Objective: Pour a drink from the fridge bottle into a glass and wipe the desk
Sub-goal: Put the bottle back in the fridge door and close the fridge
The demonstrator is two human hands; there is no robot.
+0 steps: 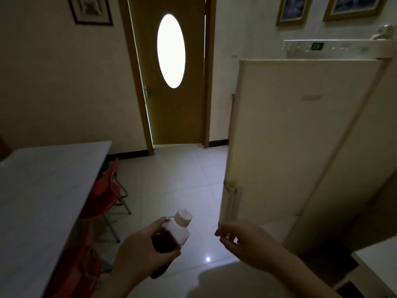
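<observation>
The bottle (171, 235) sits tilted in the left hand (141, 252), fingers wrapped around its dark lower half, white cap (183, 216) pointing up and away. The right hand (245, 239) is free, fingers loosely curled just beside the bottom corner of the open fridge door (296, 138), holding nothing. Under both hands lies a pale, glossy tiled floor (178, 179) with one bright light spot. The grey desk (43, 203) runs along the left, with red chairs (105, 190) tucked under it; their number is unclear. Straight ahead stands one wooden door (171, 82) with an oval window. Three framed pictures hang on the walls. A small green display (317, 46) glows atop the fridge, its digits unreadable.
</observation>
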